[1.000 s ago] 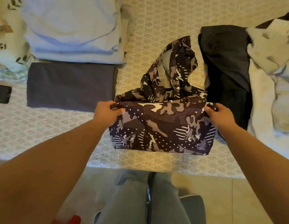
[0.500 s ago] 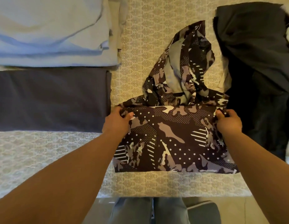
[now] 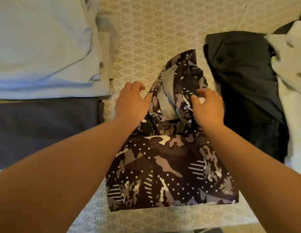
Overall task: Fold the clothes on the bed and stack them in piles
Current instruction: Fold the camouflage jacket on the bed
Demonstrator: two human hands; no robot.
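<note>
Both forearms hide the side edges of the camouflage-print jacket [image 3: 171, 174], lying half-folded on the bed [image 3: 146, 31], while left hand [image 3: 132, 101] and right hand [image 3: 207, 106], fingers loose, hover at its crumpled hood [image 3: 178, 84].

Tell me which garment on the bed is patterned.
The camouflage-print hooded garment between the hands; the light blue, dark grey, black and white clothes are plain.
</note>
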